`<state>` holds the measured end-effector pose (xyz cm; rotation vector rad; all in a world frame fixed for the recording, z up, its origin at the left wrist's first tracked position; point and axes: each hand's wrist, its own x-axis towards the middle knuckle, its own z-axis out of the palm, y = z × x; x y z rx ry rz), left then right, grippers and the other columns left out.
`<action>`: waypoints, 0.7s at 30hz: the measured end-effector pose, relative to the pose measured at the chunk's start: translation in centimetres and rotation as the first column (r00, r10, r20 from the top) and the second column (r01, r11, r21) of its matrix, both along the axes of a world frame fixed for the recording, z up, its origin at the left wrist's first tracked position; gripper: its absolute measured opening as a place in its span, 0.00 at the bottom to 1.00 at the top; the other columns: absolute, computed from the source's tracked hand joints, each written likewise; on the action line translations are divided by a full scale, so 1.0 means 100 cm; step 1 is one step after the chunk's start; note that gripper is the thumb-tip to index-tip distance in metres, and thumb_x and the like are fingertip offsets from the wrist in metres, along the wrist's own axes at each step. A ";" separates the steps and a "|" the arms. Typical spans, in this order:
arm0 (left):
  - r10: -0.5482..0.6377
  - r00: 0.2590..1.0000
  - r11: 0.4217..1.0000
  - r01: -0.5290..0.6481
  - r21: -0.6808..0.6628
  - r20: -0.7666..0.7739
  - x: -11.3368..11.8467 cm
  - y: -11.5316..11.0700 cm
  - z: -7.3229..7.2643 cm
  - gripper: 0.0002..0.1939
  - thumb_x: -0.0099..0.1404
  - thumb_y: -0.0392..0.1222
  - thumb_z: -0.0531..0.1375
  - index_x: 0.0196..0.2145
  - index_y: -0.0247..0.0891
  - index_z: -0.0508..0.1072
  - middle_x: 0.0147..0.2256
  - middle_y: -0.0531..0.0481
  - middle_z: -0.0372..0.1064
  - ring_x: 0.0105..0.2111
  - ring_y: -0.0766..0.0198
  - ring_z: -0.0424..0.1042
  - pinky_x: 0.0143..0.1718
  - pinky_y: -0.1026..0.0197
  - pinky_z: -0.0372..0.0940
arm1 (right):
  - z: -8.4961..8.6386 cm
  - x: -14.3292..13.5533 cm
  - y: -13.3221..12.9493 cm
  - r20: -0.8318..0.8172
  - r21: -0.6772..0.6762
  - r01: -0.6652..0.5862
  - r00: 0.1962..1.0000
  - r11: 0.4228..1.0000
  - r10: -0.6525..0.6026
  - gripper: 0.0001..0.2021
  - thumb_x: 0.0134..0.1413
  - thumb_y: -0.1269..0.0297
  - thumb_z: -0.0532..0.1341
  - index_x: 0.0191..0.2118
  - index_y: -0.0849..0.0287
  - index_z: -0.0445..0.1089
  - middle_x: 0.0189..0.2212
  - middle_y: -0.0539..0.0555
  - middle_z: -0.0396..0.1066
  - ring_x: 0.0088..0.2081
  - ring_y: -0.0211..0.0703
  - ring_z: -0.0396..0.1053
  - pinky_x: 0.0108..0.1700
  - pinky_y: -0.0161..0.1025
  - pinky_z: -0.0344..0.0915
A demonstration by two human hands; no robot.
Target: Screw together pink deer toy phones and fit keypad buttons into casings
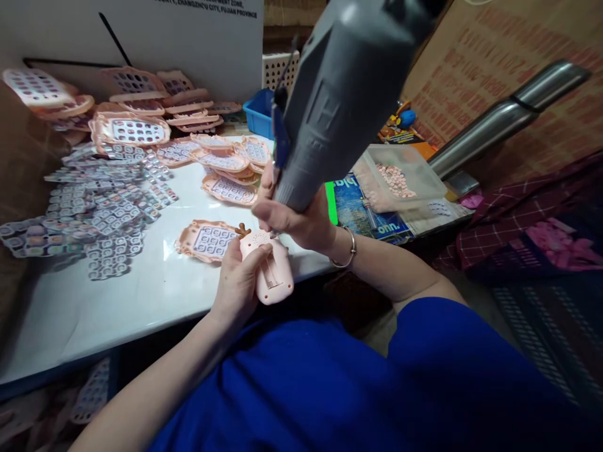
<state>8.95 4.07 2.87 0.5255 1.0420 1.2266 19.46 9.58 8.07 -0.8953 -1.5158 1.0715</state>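
My left hand (239, 273) is closed on a pink toy phone (277, 276), its back side up, with screw holes, a speaker grille and a battery recess. A brown antler-shaped piece (242, 230) sticks out at its top. My right hand (301, 216) grips a grey electric screwdriver (339, 100) from below. Its tip points down at the upper part of the phone's back; whether it sits in a screw is too small to tell. Just left of my left hand, a pink phone shell (207, 241) with a button pad lies on the white table (164, 301).
Pink shells (129, 130) are stacked at the back left, beside a heap of button pads (108, 213). A blue basket (259, 114) stands behind. To the right are a clear tub (409, 179) of small pink parts and a metal tube (509, 116).
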 end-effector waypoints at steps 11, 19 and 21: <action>-0.018 1.000 0.999 0.017 -0.037 -0.005 -0.001 -0.002 0.005 0.24 0.44 0.40 0.70 0.37 0.37 0.65 0.29 0.53 0.73 0.27 0.62 0.73 0.31 0.60 0.69 | 0.011 0.006 0.028 -0.221 0.110 0.067 0.974 0.992 -0.041 0.17 0.48 0.46 0.65 0.29 0.53 0.61 0.20 0.42 0.58 0.21 0.33 0.60 0.26 0.35 0.63; -0.017 0.999 0.998 0.019 -0.052 0.040 -0.001 -0.002 0.007 0.25 0.43 0.40 0.71 0.37 0.37 0.65 0.29 0.54 0.73 0.27 0.62 0.74 0.31 0.59 0.70 | -0.012 0.004 0.060 -0.190 0.083 0.265 0.951 0.961 -0.246 0.22 0.43 0.47 0.67 0.25 0.53 0.54 0.20 0.43 0.58 0.20 0.33 0.57 0.25 0.37 0.59; -0.011 0.999 0.999 0.013 -0.046 0.037 -0.001 -0.001 0.007 0.24 0.43 0.40 0.71 0.37 0.37 0.66 0.29 0.54 0.73 0.27 0.62 0.74 0.32 0.59 0.70 | -0.016 0.003 0.062 -0.173 0.079 0.256 0.955 0.963 -0.240 0.22 0.43 0.46 0.67 0.24 0.53 0.54 0.20 0.43 0.58 0.20 0.33 0.58 0.25 0.37 0.59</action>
